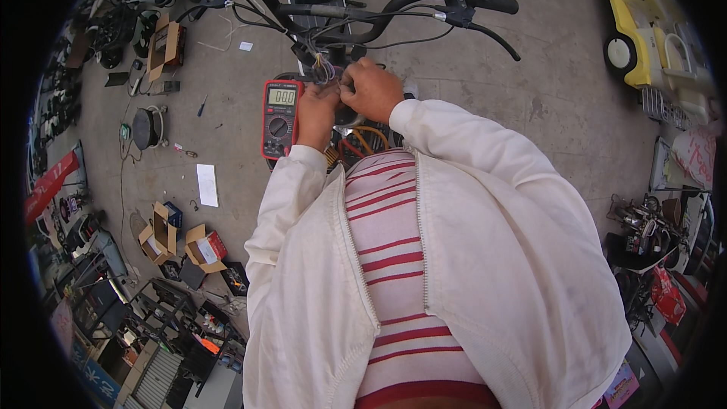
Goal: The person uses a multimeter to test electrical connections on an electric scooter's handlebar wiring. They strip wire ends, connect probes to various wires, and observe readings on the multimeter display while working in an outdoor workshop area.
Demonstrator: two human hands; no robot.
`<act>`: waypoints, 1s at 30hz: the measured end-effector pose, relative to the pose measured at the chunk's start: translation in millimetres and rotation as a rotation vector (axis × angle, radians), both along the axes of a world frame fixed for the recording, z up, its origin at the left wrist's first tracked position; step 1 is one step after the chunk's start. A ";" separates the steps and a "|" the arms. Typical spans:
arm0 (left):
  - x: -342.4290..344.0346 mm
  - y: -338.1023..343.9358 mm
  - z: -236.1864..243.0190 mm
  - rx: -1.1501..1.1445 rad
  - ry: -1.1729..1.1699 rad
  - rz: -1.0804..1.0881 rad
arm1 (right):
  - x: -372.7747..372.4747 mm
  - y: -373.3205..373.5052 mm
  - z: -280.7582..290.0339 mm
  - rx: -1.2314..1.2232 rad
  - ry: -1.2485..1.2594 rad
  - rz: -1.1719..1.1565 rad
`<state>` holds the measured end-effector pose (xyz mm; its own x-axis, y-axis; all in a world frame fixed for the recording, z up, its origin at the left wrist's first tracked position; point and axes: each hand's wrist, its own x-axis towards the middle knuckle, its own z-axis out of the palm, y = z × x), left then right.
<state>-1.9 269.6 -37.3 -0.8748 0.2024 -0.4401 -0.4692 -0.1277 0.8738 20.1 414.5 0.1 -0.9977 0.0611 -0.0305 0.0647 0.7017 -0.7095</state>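
Observation:
Just below the black handlebar (394,11) of a two-wheeled vehicle, a bundle of thin coloured wires (322,64) hangs over my hands. My left hand (318,113) is closed at the lower end of the bundle, fingertips around small pieces I cannot make out. Touching or very near it, my right hand (371,91) is pinched with bent fingers; what it holds is hidden. A red multimeter (279,125) with a lit-looking grey display stands upright beside my left hand. Below the hands, thicker orange cables (363,140) show among dark parts.
Open cardboard boxes (163,49), a coiled reel (148,125), a screwdriver (202,106) and a white sheet (207,185) lie on the concrete floor (530,106) at left. A yellow toy car (651,45) stands at right, with scooters and parts (644,227) below it. Crowded gear lines the left edge.

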 end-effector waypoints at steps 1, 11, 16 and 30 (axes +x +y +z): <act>3.6 1.7 2.0 0.023 0.017 0.001 | 1.4 -3.8 1.7 -0.006 -0.031 -0.047; 13.8 5.1 -2.3 -0.028 0.105 0.000 | 1.5 -8.9 -17.5 -0.447 -0.091 -0.094; 11.4 6.0 -8.8 -0.043 0.091 0.098 | -5.3 -5.9 -12.5 -0.460 -0.074 -0.162; 6.7 7.4 -7.0 -0.097 0.100 0.067 | -9.2 0.8 -22.5 -0.099 0.169 0.050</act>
